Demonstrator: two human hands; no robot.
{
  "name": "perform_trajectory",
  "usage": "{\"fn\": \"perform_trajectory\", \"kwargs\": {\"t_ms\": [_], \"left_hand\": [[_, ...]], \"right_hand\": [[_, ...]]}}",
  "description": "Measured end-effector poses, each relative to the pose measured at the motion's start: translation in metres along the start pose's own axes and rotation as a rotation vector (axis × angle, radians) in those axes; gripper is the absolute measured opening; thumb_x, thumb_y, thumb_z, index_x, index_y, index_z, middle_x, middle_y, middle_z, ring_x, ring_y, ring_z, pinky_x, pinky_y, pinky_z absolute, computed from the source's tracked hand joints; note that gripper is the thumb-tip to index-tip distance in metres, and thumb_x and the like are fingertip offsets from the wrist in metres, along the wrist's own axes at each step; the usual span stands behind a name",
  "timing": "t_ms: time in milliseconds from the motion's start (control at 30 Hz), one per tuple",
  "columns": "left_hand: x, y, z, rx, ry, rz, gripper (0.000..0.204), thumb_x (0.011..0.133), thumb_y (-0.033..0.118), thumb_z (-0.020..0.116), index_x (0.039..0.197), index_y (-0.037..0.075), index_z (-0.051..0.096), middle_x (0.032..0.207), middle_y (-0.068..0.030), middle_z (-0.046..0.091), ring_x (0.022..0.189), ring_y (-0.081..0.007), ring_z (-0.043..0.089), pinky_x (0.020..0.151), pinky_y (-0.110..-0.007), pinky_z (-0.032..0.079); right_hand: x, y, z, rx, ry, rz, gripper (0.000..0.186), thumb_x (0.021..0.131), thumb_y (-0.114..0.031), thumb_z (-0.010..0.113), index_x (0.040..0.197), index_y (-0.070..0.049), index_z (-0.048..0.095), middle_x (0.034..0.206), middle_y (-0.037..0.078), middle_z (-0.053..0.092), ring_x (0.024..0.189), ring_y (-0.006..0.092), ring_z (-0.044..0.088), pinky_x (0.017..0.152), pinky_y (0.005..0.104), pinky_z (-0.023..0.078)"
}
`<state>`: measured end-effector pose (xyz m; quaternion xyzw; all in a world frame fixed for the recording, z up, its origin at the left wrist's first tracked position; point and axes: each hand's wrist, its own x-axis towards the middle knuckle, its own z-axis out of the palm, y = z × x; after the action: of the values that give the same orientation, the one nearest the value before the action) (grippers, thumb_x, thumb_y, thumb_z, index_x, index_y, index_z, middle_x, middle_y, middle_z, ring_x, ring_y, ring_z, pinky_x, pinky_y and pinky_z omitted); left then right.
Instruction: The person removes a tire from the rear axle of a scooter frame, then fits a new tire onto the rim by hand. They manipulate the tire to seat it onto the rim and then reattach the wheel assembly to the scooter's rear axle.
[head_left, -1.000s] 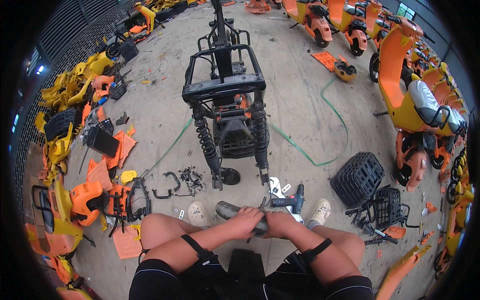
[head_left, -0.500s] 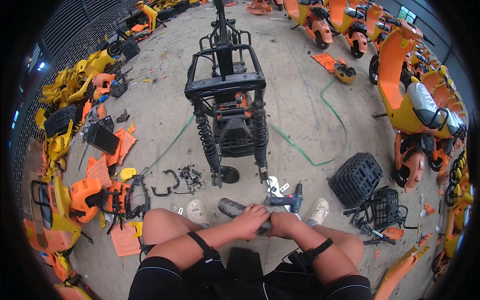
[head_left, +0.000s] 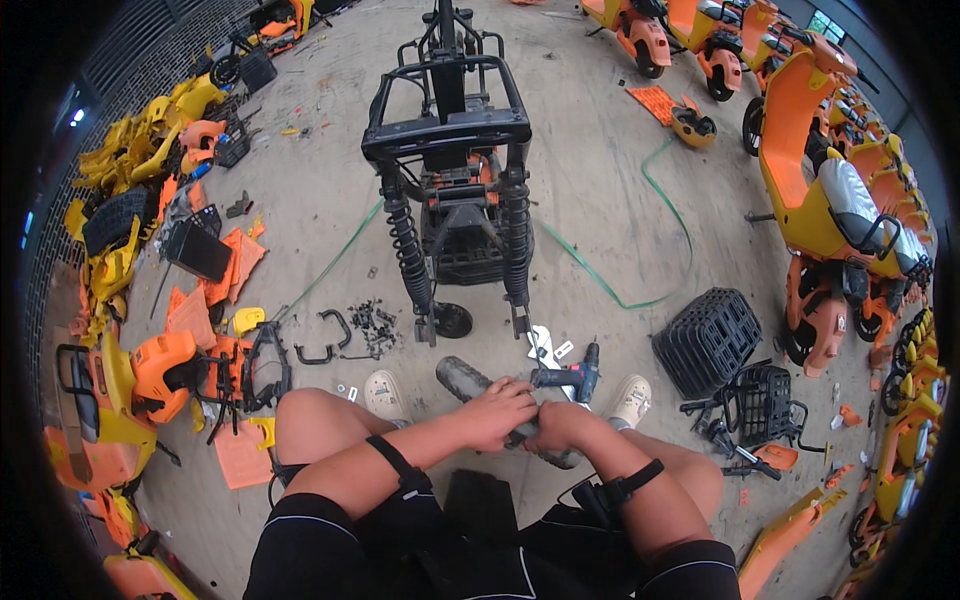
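Note:
My left hand [head_left: 497, 410] lies with curled fingers over a dusty black wheel [head_left: 463, 380], seen edge-on and slanting between my knees. My right hand [head_left: 560, 430] grips it just to the right, its fingers partly hidden. Beyond the wheel, a cordless drill [head_left: 572, 378] lies on a white metal plate [head_left: 542, 342]. A black stripped scooter frame [head_left: 445, 135] with two coil springs [head_left: 405, 250] stands in front of me.
Stacked black baskets [head_left: 705, 340] and loose metal parts [head_left: 765, 405] lie right. Scooters [head_left: 810, 210] line the right side. Yellow and orange panels [head_left: 150, 140] pile up left, near small black fittings [head_left: 370, 330]. A green strap [head_left: 670, 220] crosses the floor [head_left: 590, 170].
My hands and the wheel have shifted, with the wheel's left end higher and more of its right end showing below my right hand. The whole view has moved slightly upward.

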<state>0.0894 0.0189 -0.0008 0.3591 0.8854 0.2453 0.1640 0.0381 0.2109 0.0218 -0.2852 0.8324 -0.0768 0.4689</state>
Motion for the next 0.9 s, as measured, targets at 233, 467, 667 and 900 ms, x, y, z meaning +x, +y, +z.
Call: {"fn": "perform_trajectory", "kwargs": {"t_ms": [233, 467, 667, 900], "left_hand": [[0.002, -0.005, -0.005, 0.06, -0.078, -0.039, 0.071, 0.068, 0.005, 0.073, 0.137, 0.014, 0.057, 0.142, -0.0068, 0.053, 0.147, -0.0375, 0.031, 0.12, -0.064, 0.02], [-0.004, -0.021, -0.011, 0.332, 0.094, -0.047, 0.057, 0.079, 0.017, 0.071, 0.134, 0.023, 0.06, 0.143, -0.0037, 0.053, 0.143, -0.0353, 0.039, 0.12, -0.06, 0.025], [-0.008, -0.027, -0.02, 0.469, 0.279, -0.159, 0.057, 0.082, 0.022, 0.069, 0.137, 0.025, 0.059, 0.147, -0.0052, 0.051, 0.14, -0.0321, 0.044, 0.116, -0.056, 0.033], [-0.007, -0.046, -0.015, 0.36, 0.256, -0.257, 0.059, 0.086, 0.014, 0.064, 0.143, 0.021, 0.054, 0.152, -0.0079, 0.047, 0.135, -0.0384, 0.05, 0.111, -0.049, 0.043]], "right_hand": [[0.005, 0.003, -0.002, 0.121, -0.007, 0.045, 0.106, 0.071, -0.063, 0.081, 0.131, 0.015, 0.042, 0.115, 0.033, 0.067, 0.111, 0.0432, 0.067, 0.094, 0.0453, 0.053], [0.01, -0.009, -0.009, 0.234, 0.153, 0.06, 0.11, 0.072, -0.073, 0.075, 0.134, 0.014, 0.048, 0.121, 0.032, 0.066, 0.114, 0.0415, 0.066, 0.097, 0.0444, 0.052], [0.026, -0.008, -0.012, 0.232, 0.202, 0.1, 0.088, 0.078, -0.077, 0.064, 0.107, 0.006, 0.073, 0.104, 0.028, 0.072, 0.102, 0.0411, 0.07, 0.091, 0.0446, 0.054], [0.025, -0.009, -0.02, 0.34, 0.186, 0.175, 0.087, 0.078, -0.08, 0.062, 0.088, 0.005, 0.076, 0.089, 0.027, 0.073, 0.092, 0.0408, 0.072, 0.084, 0.0437, 0.055]]}}
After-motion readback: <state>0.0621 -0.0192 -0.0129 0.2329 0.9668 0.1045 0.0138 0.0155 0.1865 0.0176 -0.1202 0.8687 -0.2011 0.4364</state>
